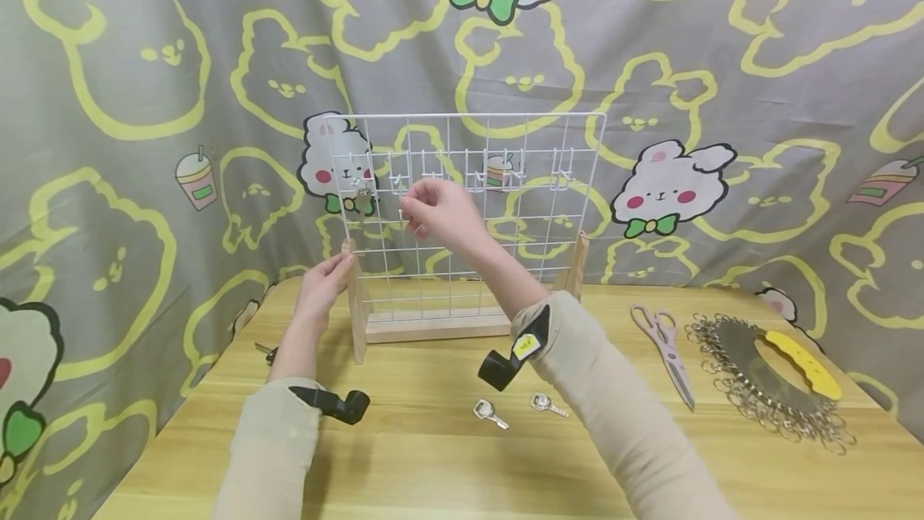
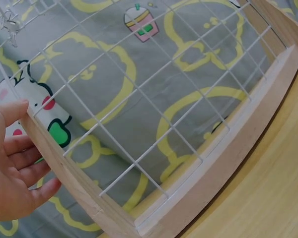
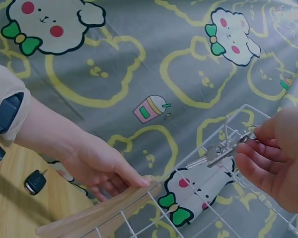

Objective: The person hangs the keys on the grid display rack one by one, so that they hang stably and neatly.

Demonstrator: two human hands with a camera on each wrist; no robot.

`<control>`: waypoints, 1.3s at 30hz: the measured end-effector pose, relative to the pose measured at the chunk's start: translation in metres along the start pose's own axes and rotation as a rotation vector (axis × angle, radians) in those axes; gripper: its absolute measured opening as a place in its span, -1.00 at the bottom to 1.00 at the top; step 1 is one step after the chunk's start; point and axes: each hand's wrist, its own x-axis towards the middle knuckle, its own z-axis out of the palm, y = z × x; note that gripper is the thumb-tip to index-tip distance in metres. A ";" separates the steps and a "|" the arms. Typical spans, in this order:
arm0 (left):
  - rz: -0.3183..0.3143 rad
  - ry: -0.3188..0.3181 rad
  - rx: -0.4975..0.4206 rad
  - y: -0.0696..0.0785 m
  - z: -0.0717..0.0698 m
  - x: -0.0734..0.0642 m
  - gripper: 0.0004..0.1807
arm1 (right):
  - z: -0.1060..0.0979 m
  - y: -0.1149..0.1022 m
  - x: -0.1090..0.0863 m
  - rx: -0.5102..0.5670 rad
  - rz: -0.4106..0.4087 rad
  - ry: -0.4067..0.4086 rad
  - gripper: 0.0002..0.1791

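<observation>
A white wire grid rack (image 1: pixel 469 115) stands on a wooden base (image 1: pixel 433 331), with several white hooks along its upper part. My left hand (image 1: pixel 321 287) grips the top of the left wooden upright (image 1: pixel 356 307), its thumb on one side and fingers on the other. In front of the grid, my right hand (image 1: pixel 447 219) pinches a silver key (image 3: pixel 221 159) by its ring; the key points down toward the left in the right wrist view. Another key (image 2: pixel 11 27) hangs at the leftmost hook and overlaps the held one in the right wrist view.
Two silver keys, one at left (image 1: pixel 491 413) and one at right (image 1: pixel 550 404), lie on the wooden table. Pink scissors (image 1: pixel 666 351) and a yellow-handled tool (image 1: pixel 801 363) fringed with metal rings lie to the right. A black car key (image 3: pixel 36 182) is beyond my left forearm. Patterned cloth hangs behind.
</observation>
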 end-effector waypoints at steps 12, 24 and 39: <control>0.004 0.007 -0.006 0.000 0.000 -0.002 -0.37 | 0.012 -0.003 0.012 0.066 0.009 0.120 -0.88; 0.007 0.004 -0.016 0.000 0.000 -0.001 -0.38 | 0.020 0.000 0.018 0.121 0.032 0.224 -0.89; 0.012 -0.001 -0.003 0.000 0.000 0.000 -0.36 | 0.022 0.003 0.019 0.170 0.003 0.203 -0.87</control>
